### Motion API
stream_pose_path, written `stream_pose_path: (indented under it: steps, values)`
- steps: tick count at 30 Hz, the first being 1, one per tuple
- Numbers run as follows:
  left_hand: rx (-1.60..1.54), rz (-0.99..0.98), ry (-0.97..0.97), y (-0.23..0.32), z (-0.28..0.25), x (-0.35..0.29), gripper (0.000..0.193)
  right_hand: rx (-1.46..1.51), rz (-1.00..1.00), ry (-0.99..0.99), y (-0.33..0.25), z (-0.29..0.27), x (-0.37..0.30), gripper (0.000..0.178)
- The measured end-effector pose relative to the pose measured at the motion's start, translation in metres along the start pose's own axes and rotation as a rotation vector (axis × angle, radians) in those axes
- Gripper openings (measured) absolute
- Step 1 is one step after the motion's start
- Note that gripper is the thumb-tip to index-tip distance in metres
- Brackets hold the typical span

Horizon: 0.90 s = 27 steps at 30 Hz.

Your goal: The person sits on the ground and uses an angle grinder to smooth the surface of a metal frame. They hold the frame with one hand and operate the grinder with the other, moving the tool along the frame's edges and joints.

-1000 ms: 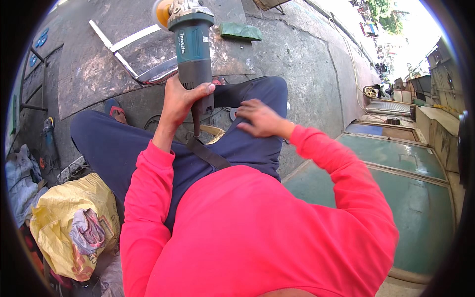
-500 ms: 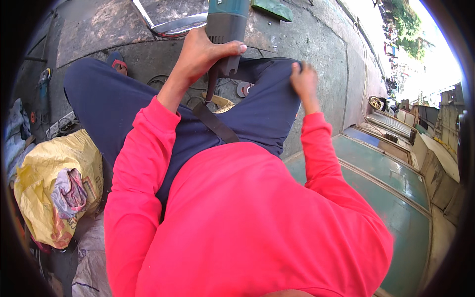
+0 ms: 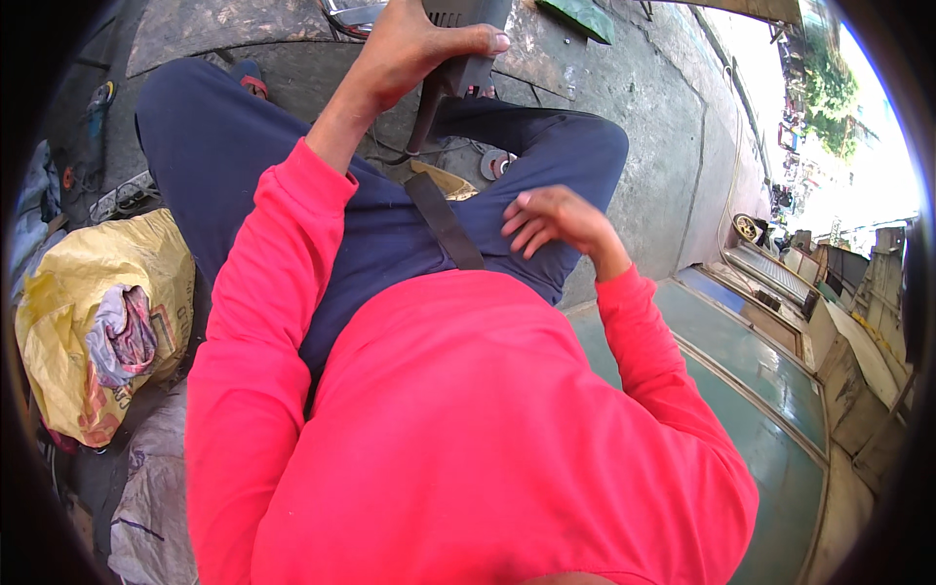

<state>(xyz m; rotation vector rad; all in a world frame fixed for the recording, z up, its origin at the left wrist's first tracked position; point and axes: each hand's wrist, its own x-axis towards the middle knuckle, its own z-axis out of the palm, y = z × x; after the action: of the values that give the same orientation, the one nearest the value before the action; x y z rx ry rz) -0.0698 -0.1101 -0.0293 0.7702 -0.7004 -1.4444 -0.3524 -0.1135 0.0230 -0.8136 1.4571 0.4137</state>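
Evidently the power tool is in hand: the left hand has its grip wrapped around the dark rear body, above the floor near the sheet's near edge, with the cord hanging below. The right hand is empty, its grip loosely spread over the right thigh. The metal frame, partly visible by that edge, is touched by neither hand. The tool's front end is out of view, so what work is done or left cannot be told.
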Motion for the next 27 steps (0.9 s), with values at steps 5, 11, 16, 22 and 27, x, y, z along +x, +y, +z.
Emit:
stream_pose_path:
  steps: [5,11,16,22,27]
  values:
    - [0.270,0.020,0.103,0.007,-0.005,-0.003,0.022,-0.124,-0.883,0.666,-0.039,-0.054,-0.036,0.039]
    - [0.171,0.104,0.094,0.008,-0.005,0.002,0.025,-0.090,-0.271,-0.334,-0.008,0.021,0.016,0.040]
    - [0.395,-0.029,0.073,0.007,-0.016,0.001,0.035,-0.569,-0.741,0.717,-0.052,0.023,0.032,0.033]
    - [0.283,0.213,0.155,-0.010,-0.015,0.009,0.042,-0.273,-0.521,-0.681,-0.033,0.083,-0.002,0.030]
    - [0.216,0.248,0.190,-0.010,-0.017,0.014,0.037,-0.300,-0.569,0.645,-0.063,0.056,0.060,0.030]
